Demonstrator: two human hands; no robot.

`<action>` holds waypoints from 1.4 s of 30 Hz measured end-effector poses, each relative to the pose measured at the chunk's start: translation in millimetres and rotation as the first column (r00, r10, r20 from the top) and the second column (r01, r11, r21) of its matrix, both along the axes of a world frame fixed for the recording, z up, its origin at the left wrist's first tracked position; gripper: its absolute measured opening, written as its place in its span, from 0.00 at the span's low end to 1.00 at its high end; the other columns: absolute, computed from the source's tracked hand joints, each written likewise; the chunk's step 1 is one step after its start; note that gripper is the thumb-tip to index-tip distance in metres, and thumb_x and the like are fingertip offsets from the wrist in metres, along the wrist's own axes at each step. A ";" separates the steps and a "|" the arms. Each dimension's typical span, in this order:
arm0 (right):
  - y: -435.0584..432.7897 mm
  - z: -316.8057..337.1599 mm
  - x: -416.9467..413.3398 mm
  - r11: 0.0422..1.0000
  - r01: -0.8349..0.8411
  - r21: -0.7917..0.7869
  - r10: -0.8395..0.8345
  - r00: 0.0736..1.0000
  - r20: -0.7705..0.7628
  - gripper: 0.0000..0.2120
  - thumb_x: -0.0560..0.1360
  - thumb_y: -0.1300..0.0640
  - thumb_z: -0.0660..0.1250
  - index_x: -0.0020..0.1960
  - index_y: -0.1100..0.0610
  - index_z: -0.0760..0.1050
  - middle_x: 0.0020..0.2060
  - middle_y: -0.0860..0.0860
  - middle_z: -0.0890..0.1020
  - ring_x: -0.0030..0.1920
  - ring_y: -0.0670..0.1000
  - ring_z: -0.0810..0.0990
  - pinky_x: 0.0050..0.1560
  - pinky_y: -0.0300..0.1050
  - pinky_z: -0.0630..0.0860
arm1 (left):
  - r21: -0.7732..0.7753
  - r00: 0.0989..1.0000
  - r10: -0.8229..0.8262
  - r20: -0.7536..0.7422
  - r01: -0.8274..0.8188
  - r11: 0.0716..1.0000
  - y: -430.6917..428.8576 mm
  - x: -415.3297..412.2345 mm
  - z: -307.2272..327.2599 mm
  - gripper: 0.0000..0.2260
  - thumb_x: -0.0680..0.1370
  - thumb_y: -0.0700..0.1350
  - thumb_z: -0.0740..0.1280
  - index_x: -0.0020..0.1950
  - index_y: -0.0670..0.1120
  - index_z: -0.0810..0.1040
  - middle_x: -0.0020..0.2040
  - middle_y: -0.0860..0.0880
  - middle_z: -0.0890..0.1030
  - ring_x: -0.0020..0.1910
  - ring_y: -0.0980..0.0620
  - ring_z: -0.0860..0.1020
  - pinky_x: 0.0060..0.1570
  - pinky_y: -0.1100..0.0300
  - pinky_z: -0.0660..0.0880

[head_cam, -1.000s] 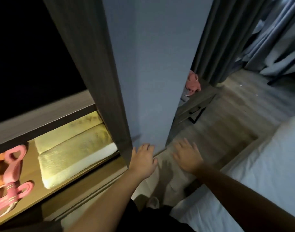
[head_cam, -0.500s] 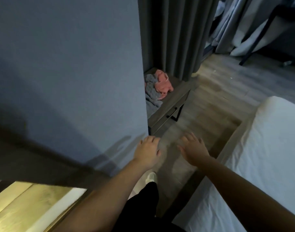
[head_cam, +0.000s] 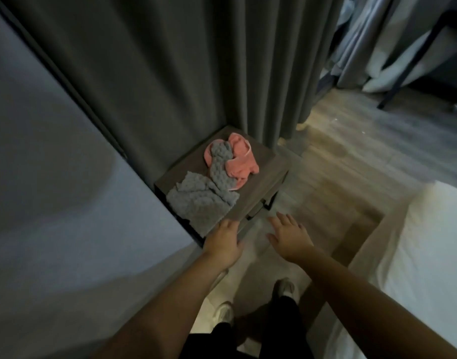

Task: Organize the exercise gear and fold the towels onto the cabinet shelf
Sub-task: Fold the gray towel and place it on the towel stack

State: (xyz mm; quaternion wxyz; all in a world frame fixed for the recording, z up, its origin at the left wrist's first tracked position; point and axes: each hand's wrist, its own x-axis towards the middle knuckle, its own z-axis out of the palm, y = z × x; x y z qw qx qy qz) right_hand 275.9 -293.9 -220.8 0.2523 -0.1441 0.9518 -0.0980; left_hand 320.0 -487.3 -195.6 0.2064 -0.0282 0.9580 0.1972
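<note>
The view is dim and grey-blue, with fine detail smeared. Warm light pools on the floor (head_cam: 338,161) beyond the right hand (head_cam: 290,238), and the bed (head_cam: 416,242) to its right glows pale. Soft shadows cross the wall (head_cam: 53,203) left of the left hand (head_cam: 223,242). Straight lines bow towards the edges.

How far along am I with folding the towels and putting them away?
Nothing finished shows here; the cabinet shelf is out of view. Neither hand holds anything: the left hand is at the near edge of the grey towel, and the right hand hovers open beside it. Left to do: the grey towel and pink towel lie crumpled and unfolded on the side table.
</note>
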 end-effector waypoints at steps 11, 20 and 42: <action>-14.6 -27.0 -203.1 0.879 -0.471 0.074 0.471 0.882 0.029 0.30 0.81 0.47 0.58 0.79 0.48 0.51 0.78 0.54 0.53 0.77 0.60 0.53 0.69 0.63 0.67 | 0.078 0.833 0.544 0.102 -0.552 0.830 14.0 -100.4 -65.9 0.28 0.79 0.46 0.65 0.77 0.48 0.60 0.75 0.44 0.62 0.73 0.44 0.62 0.70 0.50 0.65; -75.5 -133.8 -301.5 0.884 -0.466 0.031 0.457 0.877 0.150 0.38 0.78 0.54 0.65 0.79 0.41 0.47 0.79 0.52 0.42 0.78 0.63 0.43 0.73 0.67 0.59 | -0.043 0.751 0.659 0.048 -0.657 0.753 -6.3 -181.6 -160.2 0.37 0.76 0.46 0.69 0.79 0.57 0.52 0.78 0.47 0.54 0.77 0.45 0.56 0.72 0.52 0.63; -45.5 -181.6 -297.9 0.885 -0.373 -0.278 0.385 0.923 -0.014 0.17 0.74 0.57 0.70 0.62 0.57 0.76 0.54 0.56 0.72 0.51 0.59 0.77 0.55 0.44 0.72 | 0.126 0.690 0.721 -0.060 -0.712 0.691 2.0 -205.3 -198.4 0.12 0.73 0.39 0.71 0.55 0.48 0.79 0.57 0.47 0.72 0.58 0.48 0.74 0.47 0.68 0.62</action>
